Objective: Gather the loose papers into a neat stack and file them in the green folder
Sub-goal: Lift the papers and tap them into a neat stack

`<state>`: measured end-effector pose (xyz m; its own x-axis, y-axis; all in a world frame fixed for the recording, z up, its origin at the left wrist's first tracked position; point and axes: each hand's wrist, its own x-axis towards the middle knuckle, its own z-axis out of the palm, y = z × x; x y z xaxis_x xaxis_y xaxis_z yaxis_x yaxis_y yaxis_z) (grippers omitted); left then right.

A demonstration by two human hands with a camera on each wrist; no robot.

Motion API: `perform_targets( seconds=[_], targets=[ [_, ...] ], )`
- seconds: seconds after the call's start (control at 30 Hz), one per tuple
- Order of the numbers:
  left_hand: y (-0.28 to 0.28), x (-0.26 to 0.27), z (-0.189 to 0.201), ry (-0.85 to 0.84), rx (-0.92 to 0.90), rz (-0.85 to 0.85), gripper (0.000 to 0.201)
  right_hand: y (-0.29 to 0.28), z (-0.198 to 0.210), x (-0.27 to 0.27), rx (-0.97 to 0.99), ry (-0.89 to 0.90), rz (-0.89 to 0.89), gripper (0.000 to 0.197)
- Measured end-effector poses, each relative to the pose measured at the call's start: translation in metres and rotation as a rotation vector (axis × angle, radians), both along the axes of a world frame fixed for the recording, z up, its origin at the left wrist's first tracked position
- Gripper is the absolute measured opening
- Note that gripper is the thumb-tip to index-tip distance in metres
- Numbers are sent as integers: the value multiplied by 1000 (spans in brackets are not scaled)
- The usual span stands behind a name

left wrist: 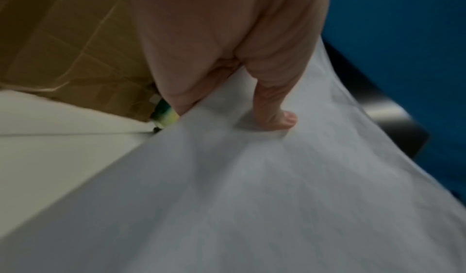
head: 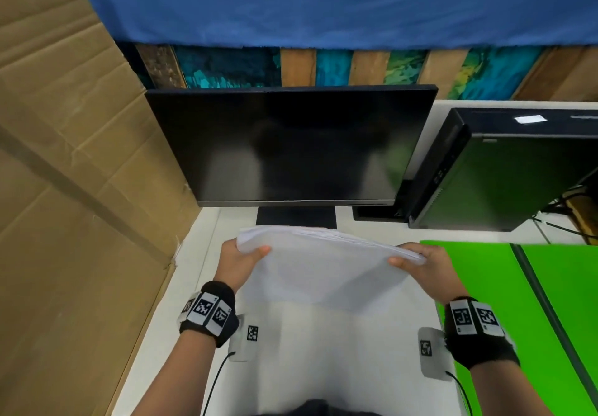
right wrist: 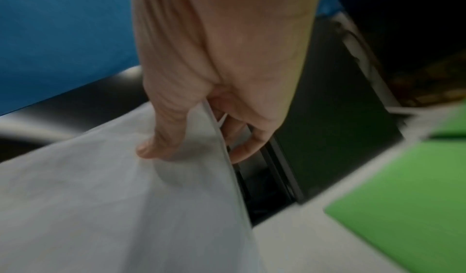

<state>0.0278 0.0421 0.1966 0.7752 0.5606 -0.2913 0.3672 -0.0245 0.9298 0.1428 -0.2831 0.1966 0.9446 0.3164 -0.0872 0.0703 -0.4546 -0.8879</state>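
- My left hand [head: 241, 262] gripped the left side of the stack of papers [head: 323, 270], thumb on the face toward me, fingers hidden behind it.
- My right hand [head: 424, 266] pinched the right side the same way: thumb pressed on the near face, fingers curled behind the edge, as the right wrist view showed.
- Between my hands the papers bowed upward, lifted off the white desk [head: 323, 351], their top edges fanned slightly and not yet flush.
- The green folder [head: 485, 286] lay open and flat on the desk just to the right of my right hand, its dark spine running away from my right wrist.
- Beyond both hands stood a dark monitor [head: 291, 147]; its stand foot sat just past the papers' far edge.
- Beyond my right hand and the folder stood a black computer case [head: 504, 173].
- To the left of my left hand a cardboard sheet [head: 71, 189] leaned up from the desk edge.
- A blue cloth [head: 323, 1] hung above the monitor.
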Motion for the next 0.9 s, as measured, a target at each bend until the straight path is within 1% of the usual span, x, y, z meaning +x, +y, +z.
perform_targets(
  seconds=[0.03, 0.1, 0.13, 0.2, 0.27, 0.33, 0.4, 0.47, 0.5, 0.53, 0.57, 0.6, 0.63, 0.67, 0.7, 0.73, 0.8, 0.83, 0.87, 0.9],
  targets=[
    [-3, 3, 12, -26, 43, -23, 22, 0, 6, 3, -130, -84, 26, 18],
    [-10, 11, 34, -69, 145, -107, 19, 9, 20, 5, -404, -233, 113, 13],
    [-15, 16, 43, -77, 215, -165, 19, 17, 26, 4, -477, -276, 152, 12],
    [-30, 23, 60, -106, 348, -265, 17, 38, 34, 1, -498, -333, 217, 19],
    [-39, 28, 71, -162, 395, -293, 14, 54, 37, -2, -433, -339, 233, 23],
    [-33, 30, 80, -186, 418, -307, 19, 56, 38, -2, -316, -308, 208, 24],
    [-14, 29, 82, -149, 478, -333, 26, 49, 41, 1, -138, -244, 160, 23],
    [6, 23, 78, -115, 525, -301, 22, 40, 46, 1, 69, -175, 130, 20],
    [14, 20, 76, -136, 481, -254, 17, 38, 49, 0, 150, -142, 127, 23],
    [18, 18, 76, -186, 369, -185, 13, 37, 51, 0, 208, -105, 120, 25],
    [18, 16, 78, -265, 201, -103, 12, 37, 53, -1, 270, -70, 107, 25],
    [16, 16, 82, -355, 14, -38, 17, 39, 55, -3, 320, -46, 80, 24],
    [14, 16, 85, -441, -139, -10, 21, 42, 58, -4, 374, -31, 51, 23],
    [10, 16, 89, -509, -236, -21, 29, 46, 60, -5, 419, -25, 20, 21],
    [6, 17, 91, -547, -283, -54, 38, 50, 60, -6, 456, -13, -7, 20],
    [0, 17, 93, -560, -289, -99, 46, 54, 61, -9, 483, -5, -12, 18],
    [-11, 16, 90, -512, -233, -180, 58, 58, 52, -12, 505, 48, -2, 10],
    [-16, 15, 84, -461, -198, -217, 59, 59, 47, -15, 493, 91, -2, 5],
    [-20, 14, 79, -403, -163, -254, 57, 58, 42, -16, 450, 136, -19, 10],
    [-21, 14, 73, -347, -123, -287, 56, 58, 41, -18, 410, 172, -23, 20]
  ],
)
